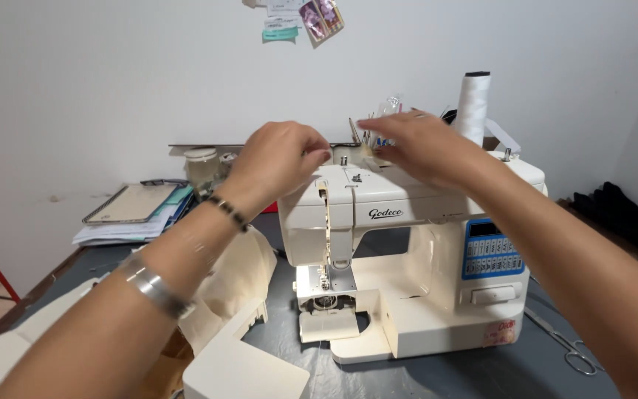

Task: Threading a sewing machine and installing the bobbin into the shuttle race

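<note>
A cream sewing machine (407, 295) with a blue button panel (490, 250) stands on the grey table. Both hands reach over its top. My left hand (278, 159) hovers above the machine's left end with the fingers pinched together near the top thread guide; a thin thread seems to run between the hands, though I cannot tell for sure. My right hand (422, 144) lies over the top of the machine, fingers pointing left, close to the left hand. A tall white thread cone (472, 107) stands behind the right hand. The bobbin cover (326, 325) below the needle hangs open.
Cream fabric (238, 284) lies left of the machine beside a detached cream machine table piece (241, 369). Scissors (566, 347) lie at the right. A stack of papers with a clipboard (131, 210) and glass jars (202, 168) sit at the back left. Dark cloth (622, 214) is at the far right.
</note>
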